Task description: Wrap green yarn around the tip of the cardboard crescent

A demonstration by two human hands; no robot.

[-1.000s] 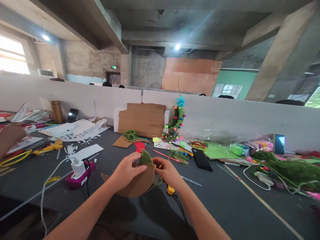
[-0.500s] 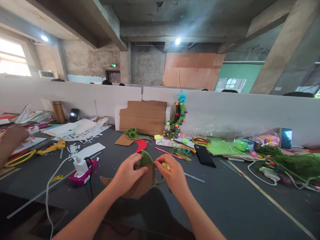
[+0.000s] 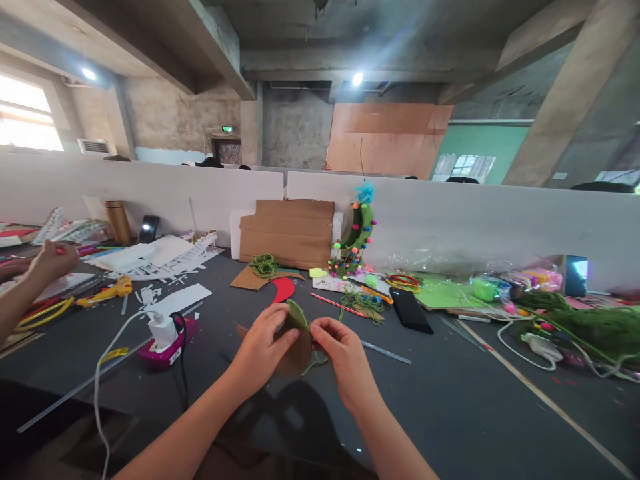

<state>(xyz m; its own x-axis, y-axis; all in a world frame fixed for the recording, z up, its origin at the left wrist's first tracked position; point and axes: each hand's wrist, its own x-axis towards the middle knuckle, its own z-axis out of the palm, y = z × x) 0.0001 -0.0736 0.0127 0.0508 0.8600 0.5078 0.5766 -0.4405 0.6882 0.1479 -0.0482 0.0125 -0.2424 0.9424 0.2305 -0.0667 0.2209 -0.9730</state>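
My left hand is closed on a curved brown cardboard piece, thumb on its near face. Green yarn wrapping covers the piece's upper tip. Close by on the right, my right hand pinches at the cardboard's edge, thumb and forefinger together. A loose strand of green yarn hangs below those fingers; the bit inside the pinch is mostly hidden. Beyond the hands lies a red crescent cutout. A finished-looking green crescent with coloured pompoms stands against the white partition.
To the left are a purple power strip with a white cable, a yellow glue gun and a co-worker's hand. A black phone, tangled yarn and a utility knife lie ahead right. A cardboard sheet leans behind.
The cardboard piece has turned more edge-on in my left hand, its wrapped tip swinging right. My right hand has shifted slightly left and down. The co-worker's hand has moved.
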